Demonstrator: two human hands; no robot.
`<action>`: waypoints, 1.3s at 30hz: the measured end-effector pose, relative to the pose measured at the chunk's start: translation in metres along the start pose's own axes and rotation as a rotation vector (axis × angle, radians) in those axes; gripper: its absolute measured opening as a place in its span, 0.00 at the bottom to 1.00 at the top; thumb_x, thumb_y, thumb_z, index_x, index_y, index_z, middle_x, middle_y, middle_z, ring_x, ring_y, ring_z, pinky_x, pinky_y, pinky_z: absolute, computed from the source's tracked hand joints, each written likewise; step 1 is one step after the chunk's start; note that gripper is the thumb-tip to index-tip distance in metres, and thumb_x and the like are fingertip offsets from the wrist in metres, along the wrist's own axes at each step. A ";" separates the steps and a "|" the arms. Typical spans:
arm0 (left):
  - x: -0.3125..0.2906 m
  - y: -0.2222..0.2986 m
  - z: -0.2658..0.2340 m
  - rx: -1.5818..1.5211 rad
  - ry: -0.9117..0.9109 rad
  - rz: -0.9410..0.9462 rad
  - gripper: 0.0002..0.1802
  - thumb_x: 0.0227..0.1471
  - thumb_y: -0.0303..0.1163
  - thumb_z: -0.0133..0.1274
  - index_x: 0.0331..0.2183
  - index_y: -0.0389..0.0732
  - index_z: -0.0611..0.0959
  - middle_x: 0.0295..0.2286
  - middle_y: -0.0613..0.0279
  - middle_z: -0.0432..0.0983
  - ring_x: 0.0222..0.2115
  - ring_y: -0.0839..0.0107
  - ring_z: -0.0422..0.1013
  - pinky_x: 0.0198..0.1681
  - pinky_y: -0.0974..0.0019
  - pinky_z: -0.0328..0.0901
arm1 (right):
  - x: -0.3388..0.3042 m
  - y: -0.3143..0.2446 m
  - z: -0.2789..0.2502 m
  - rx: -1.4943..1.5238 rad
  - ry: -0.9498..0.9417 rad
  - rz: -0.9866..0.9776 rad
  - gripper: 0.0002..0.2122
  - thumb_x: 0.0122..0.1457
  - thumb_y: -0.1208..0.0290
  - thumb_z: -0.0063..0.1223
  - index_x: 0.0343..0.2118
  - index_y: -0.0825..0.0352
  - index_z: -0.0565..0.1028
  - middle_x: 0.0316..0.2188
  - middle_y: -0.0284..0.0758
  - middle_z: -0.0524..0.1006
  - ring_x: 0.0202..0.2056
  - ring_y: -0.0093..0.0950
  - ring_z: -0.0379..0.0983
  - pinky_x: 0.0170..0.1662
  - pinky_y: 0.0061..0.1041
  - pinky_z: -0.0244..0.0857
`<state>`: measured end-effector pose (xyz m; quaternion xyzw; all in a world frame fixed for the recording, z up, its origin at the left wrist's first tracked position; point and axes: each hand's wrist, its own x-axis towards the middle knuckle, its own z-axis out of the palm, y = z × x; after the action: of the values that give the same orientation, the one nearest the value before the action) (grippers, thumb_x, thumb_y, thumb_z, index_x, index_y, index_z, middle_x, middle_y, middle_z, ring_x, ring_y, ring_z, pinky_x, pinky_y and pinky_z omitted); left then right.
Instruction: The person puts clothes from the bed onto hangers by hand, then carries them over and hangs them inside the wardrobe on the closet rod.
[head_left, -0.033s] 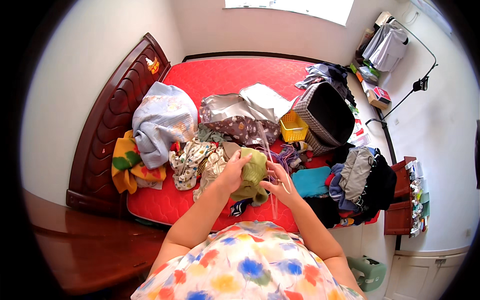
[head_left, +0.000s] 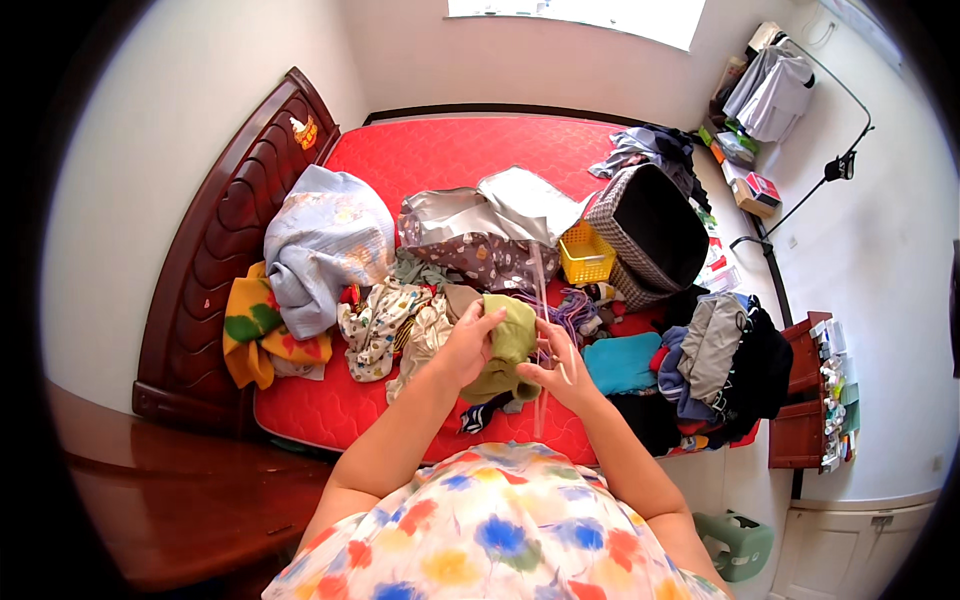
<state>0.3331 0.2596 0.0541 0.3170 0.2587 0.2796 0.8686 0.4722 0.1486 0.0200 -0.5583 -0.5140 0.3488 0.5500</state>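
olive-green cloth [head_left: 512,328] is held up in a loose bunch above the near part of the red mattress [head_left: 310,405], between the two hands. its left side is gripped by the left hand [head_left: 466,345], with the thumb laid over the front and the other fingers mostly hidden. its right edge is met by the right hand [head_left: 558,368], whose thumb and forefinger are spread at the fabric; whether a fold is pinched there cannot be told. because the bunch seems to be carried mainly from one side, the free folds could sag or slip out if the left fingers were loosened. a translucent strip [head_left: 541,410] hangs close by the right hand, and could be caught by the fingers or trapped in the cloth; whether it is being touched cannot be made out. below, a dark striped item [head_left: 482,414] could be dragged along if the lower folds were snagged on it. just to the left, cream fabric [head_left: 424,345] is heaped, and the cloth could be mixed into it if dropped that way. to the right, purple cords [head_left: 570,314] lie in a tangle by which a loose hem could be hooked. farther out, the teal cloth [head_left: 620,363] could be rumpled by a wide sweep of the right arm, and the yellow basket [head_left: 588,254], set against the checked box [head_left: 626,240], could be tipped if it were knocked.
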 end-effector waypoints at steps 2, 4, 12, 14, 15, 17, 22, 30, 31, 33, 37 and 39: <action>-0.006 0.000 0.004 0.029 -0.020 0.008 0.23 0.50 0.21 0.45 0.48 0.38 0.61 0.44 0.54 0.67 0.44 0.65 0.69 0.47 0.62 0.66 | 0.004 0.002 0.002 -0.187 0.052 -0.076 0.35 0.44 0.75 0.62 0.57 0.71 0.58 0.47 0.42 0.64 0.48 0.32 0.64 0.48 0.27 0.63; -0.012 0.001 0.009 0.233 -0.028 0.122 0.25 0.47 0.19 0.44 0.48 0.39 0.59 0.44 0.53 0.66 0.44 0.65 0.68 0.47 0.64 0.66 | 0.003 -0.004 0.002 -0.192 0.067 -0.090 0.33 0.45 0.78 0.58 0.57 0.71 0.58 0.47 0.42 0.64 0.48 0.33 0.65 0.48 0.26 0.63; -0.018 0.006 0.002 0.981 -0.206 0.455 0.26 0.42 0.19 0.49 0.47 0.41 0.70 0.43 0.58 0.65 0.43 0.66 0.67 0.46 0.67 0.64 | 0.012 -0.019 0.004 -0.184 0.150 -0.228 0.11 0.51 0.83 0.49 0.39 0.73 0.73 0.35 0.40 0.74 0.37 0.34 0.73 0.39 0.24 0.66; -0.018 0.013 0.002 1.132 -0.136 0.429 0.20 0.44 0.19 0.50 0.43 0.39 0.75 0.40 0.62 0.68 0.43 0.72 0.66 0.44 0.68 0.64 | 0.011 -0.021 0.002 -0.136 0.107 -0.198 0.08 0.53 0.84 0.49 0.36 0.74 0.73 0.34 0.38 0.75 0.37 0.30 0.72 0.41 0.23 0.65; -0.016 0.014 0.001 1.150 -0.119 0.421 0.17 0.45 0.21 0.49 0.41 0.39 0.76 0.38 0.61 0.69 0.41 0.72 0.67 0.41 0.69 0.63 | 0.014 -0.023 -0.001 -0.208 0.119 -0.285 0.07 0.53 0.85 0.49 0.35 0.73 0.73 0.32 0.39 0.75 0.33 0.32 0.74 0.37 0.23 0.66; -0.015 0.016 -0.001 1.245 -0.098 0.536 0.11 0.50 0.26 0.49 0.37 0.36 0.78 0.32 0.60 0.73 0.35 0.72 0.69 0.38 0.70 0.63 | 0.018 -0.024 -0.005 -0.202 0.128 -0.303 0.07 0.53 0.85 0.49 0.34 0.73 0.74 0.31 0.40 0.75 0.33 0.32 0.74 0.37 0.23 0.67; -0.017 0.025 -0.001 1.138 -0.076 0.294 0.12 0.53 0.34 0.49 0.36 0.36 0.79 0.26 0.57 0.77 0.27 0.70 0.72 0.34 0.69 0.65 | 0.028 -0.030 -0.020 -0.235 0.155 -0.348 0.09 0.54 0.86 0.45 0.36 0.70 0.75 0.31 0.38 0.75 0.31 0.28 0.73 0.34 0.21 0.67; -0.002 0.035 -0.039 0.614 0.085 0.166 0.14 0.55 0.35 0.50 0.38 0.34 0.79 0.31 0.64 0.77 0.30 0.78 0.72 0.34 0.74 0.67 | -0.005 -0.035 -0.070 0.233 0.205 0.012 0.13 0.61 0.78 0.41 0.48 0.69 0.69 0.38 0.34 0.76 0.21 0.14 0.67 0.24 0.13 0.61; -0.002 0.035 -0.044 0.543 0.093 0.173 0.14 0.55 0.34 0.50 0.38 0.34 0.79 0.31 0.64 0.77 0.30 0.78 0.72 0.35 0.74 0.67 | -0.012 -0.037 -0.078 0.249 0.223 0.052 0.12 0.61 0.77 0.41 0.47 0.69 0.69 0.37 0.36 0.77 0.20 0.14 0.67 0.22 0.12 0.59; -0.001 0.035 -0.050 0.481 0.139 0.190 0.14 0.55 0.34 0.49 0.38 0.34 0.79 0.31 0.63 0.77 0.30 0.78 0.72 0.34 0.74 0.67 | -0.027 -0.037 -0.097 0.261 0.242 0.095 0.11 0.61 0.76 0.42 0.46 0.70 0.70 0.36 0.37 0.77 0.19 0.14 0.68 0.20 0.12 0.57; 0.000 0.034 -0.048 0.453 0.157 0.210 0.13 0.56 0.34 0.48 0.37 0.34 0.79 0.32 0.63 0.77 0.29 0.77 0.72 0.34 0.74 0.67 | -0.050 -0.036 -0.113 0.325 0.137 0.210 0.09 0.61 0.74 0.43 0.41 0.69 0.72 0.32 0.39 0.79 0.16 0.16 0.68 0.14 0.10 0.49; 0.003 0.032 -0.050 0.468 0.158 0.221 0.13 0.56 0.34 0.49 0.37 0.34 0.79 0.32 0.63 0.77 0.29 0.78 0.72 0.34 0.74 0.67 | -0.051 -0.042 -0.107 0.332 0.057 0.244 0.09 0.61 0.74 0.43 0.40 0.69 0.73 0.30 0.38 0.79 0.16 0.17 0.68 0.15 0.10 0.50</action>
<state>0.2936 0.3021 0.0421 0.5127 0.3469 0.3293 0.7130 0.5543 0.0667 0.0680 -0.5278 -0.3623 0.4768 0.6024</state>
